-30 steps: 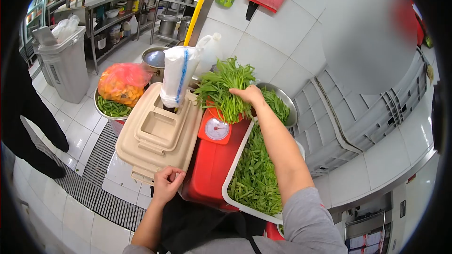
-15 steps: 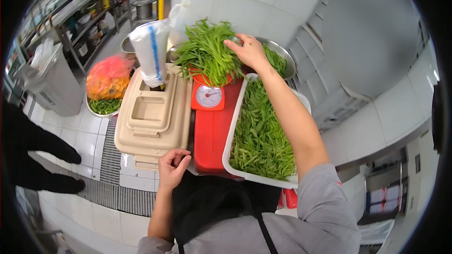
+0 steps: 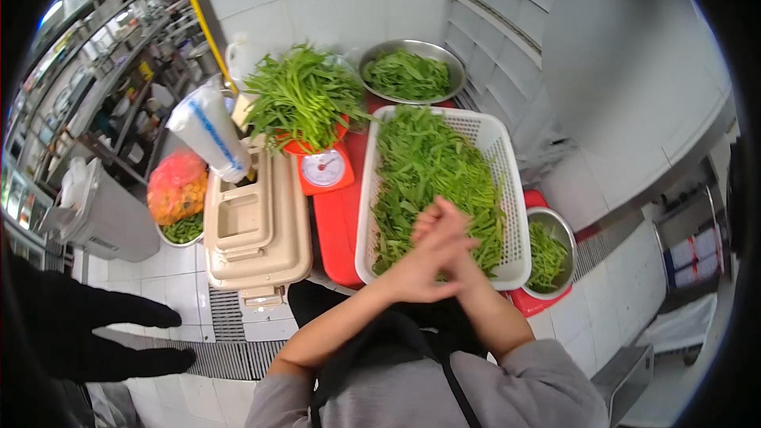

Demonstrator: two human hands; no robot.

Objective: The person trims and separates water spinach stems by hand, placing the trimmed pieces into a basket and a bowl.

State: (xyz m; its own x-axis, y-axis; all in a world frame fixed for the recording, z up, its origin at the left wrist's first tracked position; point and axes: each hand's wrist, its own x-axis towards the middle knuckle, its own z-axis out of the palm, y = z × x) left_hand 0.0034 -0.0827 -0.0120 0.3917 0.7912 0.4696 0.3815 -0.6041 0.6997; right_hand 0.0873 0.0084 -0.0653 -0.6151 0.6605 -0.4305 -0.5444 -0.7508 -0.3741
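Observation:
My left hand (image 3: pixel 428 268) crosses over my right hand (image 3: pixel 438 220) above the front of a white perforated basket (image 3: pixel 518 214). They touch, and the left fingers are stretched apart with nothing seen in them. My right fingers look partly curled, but they are blurred and half covered by the left hand. Leafy green vegetables (image 3: pixel 432 162) fill the basket below. To the left, a heaped bunch of long leafy greens (image 3: pixel 305 99) rests on the pan of an orange dial scale (image 3: pixel 325 170).
A beige lidded container (image 3: pixel 258 250) stands left of the scale, with a roll of plastic bags (image 3: pixel 208 131) on it. Steel bowls of greens stand behind (image 3: pixel 456 71) and right of the basket (image 3: pixel 564 226). Another person's dark legs (image 3: pixel 103 325) are at the left.
My right hand has left the greens on the scale, and my left hand has moved right from the container. Both now meet over the basket. The view has shifted, showing the right bowl.

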